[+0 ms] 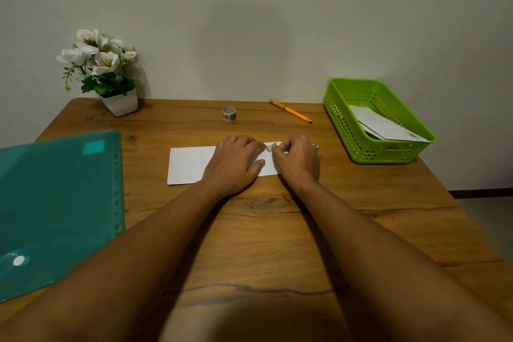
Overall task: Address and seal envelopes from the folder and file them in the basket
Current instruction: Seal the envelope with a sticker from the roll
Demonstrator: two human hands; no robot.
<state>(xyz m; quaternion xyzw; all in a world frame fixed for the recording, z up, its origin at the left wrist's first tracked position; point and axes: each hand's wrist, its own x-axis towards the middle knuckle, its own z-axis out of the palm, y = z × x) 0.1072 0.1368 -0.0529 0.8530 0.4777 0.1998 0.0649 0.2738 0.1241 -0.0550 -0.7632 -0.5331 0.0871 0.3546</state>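
A rectangular white paper envelope (188, 165) lies flat on the grained wooden bench (263, 230), its long axis running left to right. The left hand (236, 164) rests on it, fingers relaxed, pressing down. The right hand (298, 159), fingers curled, pinches a small patterned tape strip (269, 147) at the envelope's far edge. The perforated green plastic basket (341, 122) stands at the right.

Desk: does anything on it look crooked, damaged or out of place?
Little. The tape piece pinched by the right hand at the envelope edge looks crumpled rather than flat. In the basket, a filed envelope leans tilted, its corner at the rim. Nothing is spilled.
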